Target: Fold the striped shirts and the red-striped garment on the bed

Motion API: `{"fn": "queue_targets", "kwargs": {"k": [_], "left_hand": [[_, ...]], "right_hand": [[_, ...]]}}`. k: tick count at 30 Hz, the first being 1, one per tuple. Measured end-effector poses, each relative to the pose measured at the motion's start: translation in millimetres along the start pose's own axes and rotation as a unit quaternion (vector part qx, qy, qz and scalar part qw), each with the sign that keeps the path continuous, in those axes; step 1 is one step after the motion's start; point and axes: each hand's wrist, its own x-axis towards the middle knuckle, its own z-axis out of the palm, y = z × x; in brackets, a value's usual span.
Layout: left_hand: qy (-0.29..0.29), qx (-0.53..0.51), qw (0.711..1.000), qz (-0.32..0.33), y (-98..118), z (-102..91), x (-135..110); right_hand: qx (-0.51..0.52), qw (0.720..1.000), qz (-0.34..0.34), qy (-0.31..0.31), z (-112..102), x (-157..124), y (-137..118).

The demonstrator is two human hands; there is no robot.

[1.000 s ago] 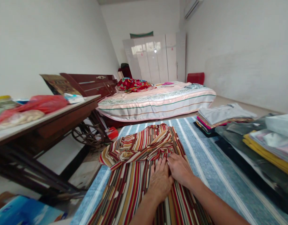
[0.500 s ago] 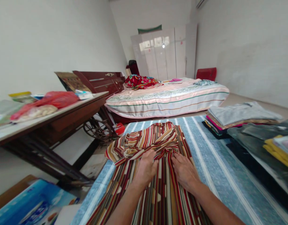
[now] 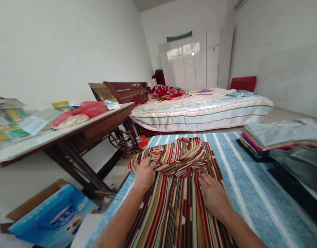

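Note:
A long garment (image 3: 177, 206) with red, brown, tan and white stripes lies lengthwise on a blue striped sheet (image 3: 241, 165). Its upper part is folded across, forming a bunched band of cloth. My left hand (image 3: 145, 175) is at the left end of that fold, its fingers curled round the cloth and its thumb pointing inward. Just below the right part of the fold, my right hand (image 3: 213, 194) rests on the garment with its fingers stretched over the fabric. The garment's near end runs out of view between my forearms.
Folded clothes (image 3: 284, 132) are stacked at the right, with dark trousers (image 3: 300, 165) nearer. On the left stand a sewing-machine table (image 3: 70, 137) bearing a red plastic bag (image 3: 92, 109), and a blue carton (image 3: 62, 215) below. Beyond is a bed (image 3: 199, 113).
My left hand has moved left along the fold, from near the middle to its left end. My right hand stays by the fold's right part. The view has turned slightly left.

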Motion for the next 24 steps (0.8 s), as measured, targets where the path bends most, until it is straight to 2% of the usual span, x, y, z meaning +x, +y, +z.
{"fn": "queue_targets", "kwargs": {"k": [3, 8, 11, 17, 19, 23, 24], "left_hand": [[0.044, -0.015, 0.997, 0.056, -4.6, 4.2, 5.1], [0.049, -0.07, 0.991, 0.102, -12.4, 6.3, 13.5], [0.029, -0.149, 0.985, 0.08, -11.9, -4.3, 20.8], [-0.04, -0.268, 0.963, -0.003, -1.9, -43.3, 41.0], [-0.081, -0.363, 0.927, -0.04, 1.1, -55.2, 47.8], [-0.201, -0.553, 0.802, -0.106, 4.2, -68.2, 59.8], [-0.221, -0.558, 0.791, -0.121, 3.9, -67.7, 62.6]], "right_hand": [[-0.013, 1.0, -0.004, -0.005, -0.7, 0.4, -0.4], [-0.02, 1.0, -0.002, -0.005, -3.6, 0.1, -1.3], [-0.014, 1.0, 0.001, -0.002, -4.1, 0.0, -2.1], [-0.015, 1.0, 0.0, 0.007, -2.5, -0.5, -1.3], [-0.02, 1.0, -0.003, 0.007, -3.1, -0.4, -0.9], [-0.027, 1.0, -0.009, 0.001, -5.1, 0.3, -0.6], [-0.028, 1.0, -0.011, 0.0, -5.4, 0.3, -0.6]]}}
